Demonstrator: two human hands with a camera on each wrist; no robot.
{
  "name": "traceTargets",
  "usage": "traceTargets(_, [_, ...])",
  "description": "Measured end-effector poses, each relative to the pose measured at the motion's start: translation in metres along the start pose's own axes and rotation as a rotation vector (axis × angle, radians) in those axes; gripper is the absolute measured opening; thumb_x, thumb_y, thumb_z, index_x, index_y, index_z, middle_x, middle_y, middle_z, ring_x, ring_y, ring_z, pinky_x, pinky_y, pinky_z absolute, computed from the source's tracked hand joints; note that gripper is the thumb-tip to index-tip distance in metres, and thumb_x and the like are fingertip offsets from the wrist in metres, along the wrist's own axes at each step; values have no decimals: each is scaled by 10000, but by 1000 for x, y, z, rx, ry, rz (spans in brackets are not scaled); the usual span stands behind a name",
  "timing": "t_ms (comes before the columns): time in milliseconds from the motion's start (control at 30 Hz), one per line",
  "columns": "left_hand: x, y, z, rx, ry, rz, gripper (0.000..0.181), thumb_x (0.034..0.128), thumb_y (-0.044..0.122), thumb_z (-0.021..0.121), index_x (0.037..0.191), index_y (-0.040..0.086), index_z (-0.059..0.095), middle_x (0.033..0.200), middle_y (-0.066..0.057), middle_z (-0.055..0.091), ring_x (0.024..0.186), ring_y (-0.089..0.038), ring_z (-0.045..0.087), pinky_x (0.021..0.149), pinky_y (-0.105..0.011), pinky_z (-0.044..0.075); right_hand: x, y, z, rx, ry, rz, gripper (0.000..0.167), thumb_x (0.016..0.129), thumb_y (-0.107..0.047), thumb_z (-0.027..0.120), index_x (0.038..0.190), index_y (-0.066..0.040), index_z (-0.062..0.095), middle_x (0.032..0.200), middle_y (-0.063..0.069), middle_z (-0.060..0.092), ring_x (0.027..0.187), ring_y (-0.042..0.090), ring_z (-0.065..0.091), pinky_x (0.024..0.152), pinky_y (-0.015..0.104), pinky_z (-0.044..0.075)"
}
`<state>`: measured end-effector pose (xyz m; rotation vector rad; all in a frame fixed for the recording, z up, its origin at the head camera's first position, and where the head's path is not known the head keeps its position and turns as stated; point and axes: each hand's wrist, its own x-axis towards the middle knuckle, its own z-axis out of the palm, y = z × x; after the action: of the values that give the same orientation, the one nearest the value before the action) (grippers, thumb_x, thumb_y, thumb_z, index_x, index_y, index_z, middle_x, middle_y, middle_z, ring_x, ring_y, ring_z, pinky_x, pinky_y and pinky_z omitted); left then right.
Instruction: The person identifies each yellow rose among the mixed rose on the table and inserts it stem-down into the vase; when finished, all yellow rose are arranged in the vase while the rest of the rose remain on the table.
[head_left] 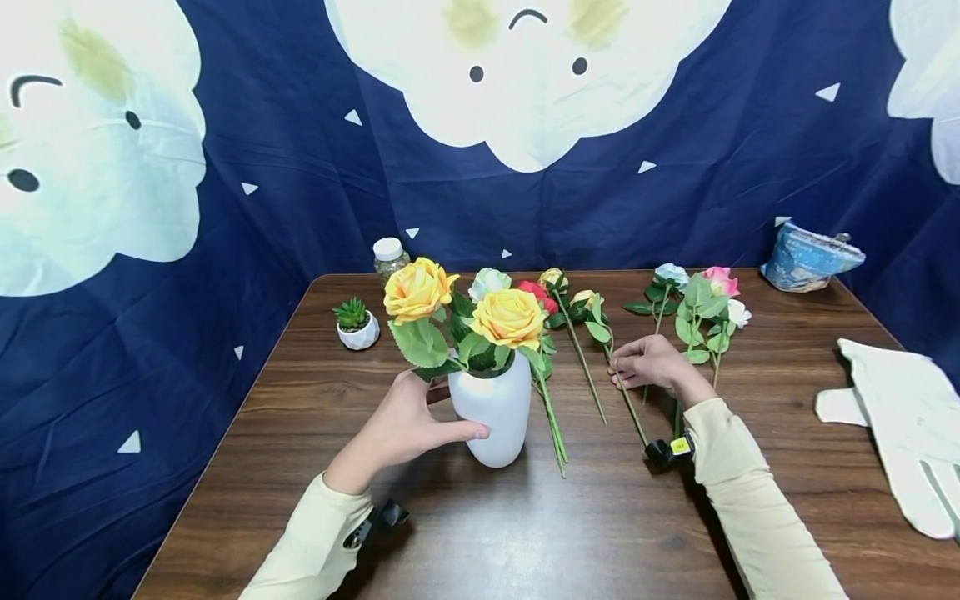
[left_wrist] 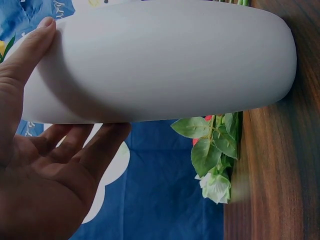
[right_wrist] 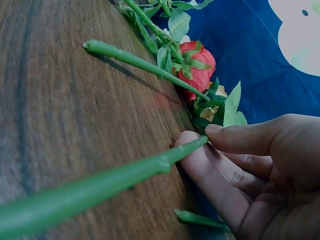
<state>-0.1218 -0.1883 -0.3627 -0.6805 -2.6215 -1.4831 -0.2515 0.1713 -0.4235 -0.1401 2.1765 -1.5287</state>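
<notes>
My left hand (head_left: 403, 423) grips a white vase (head_left: 497, 417), thumb on the near side and fingers round the left and back. Two large yellow roses (head_left: 507, 318) with green leaves stand in the vase. To its right, my right hand (head_left: 654, 365) pinches the green stem (right_wrist: 105, 190) of a peach-yellow rose (head_left: 587, 298) between thumb and forefinger. Beside that stem lies another yellow rose (head_left: 553, 280) on the table. A red rose (right_wrist: 197, 70) and a pale green-white rose (left_wrist: 216, 187) lie behind the vase, partly hidden by it in the head view.
Blue (head_left: 671, 275), pink (head_left: 720, 282) and white (head_left: 738, 313) flowers lie beyond my right hand. A small potted succulent (head_left: 357, 332) and a white-lidded jar (head_left: 390, 257) stand back left. At right are a blue pouch (head_left: 806, 258) and a white glove-like item (head_left: 903, 417) on the wooden table (head_left: 570, 542).
</notes>
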Motion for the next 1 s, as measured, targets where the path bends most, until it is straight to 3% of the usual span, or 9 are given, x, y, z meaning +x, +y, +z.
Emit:
traceTargets(633, [0, 1, 0, 13, 6, 2, 816, 764, 174, 942, 1456, 44, 529, 1379, -112, 641, 1232, -292, 642, 1012, -445, 577, -3, -2, -6, 77, 129, -36, 334, 1025, 59, 511, 1292, 259, 489, 901, 60, 738, 721, 54, 719, 693, 196, 624])
traceTargets(1000, [0, 1, 0, -4, 1, -6, 803, 767, 168, 940, 1449, 41, 535, 1371, -113, 646, 1229, -291, 645, 1012, -415, 578, -8, -9, -8, 231, 178, -125, 391, 1030, 29, 505, 1334, 260, 423, 862, -39, 721, 725, 30, 722, 704, 193, 625])
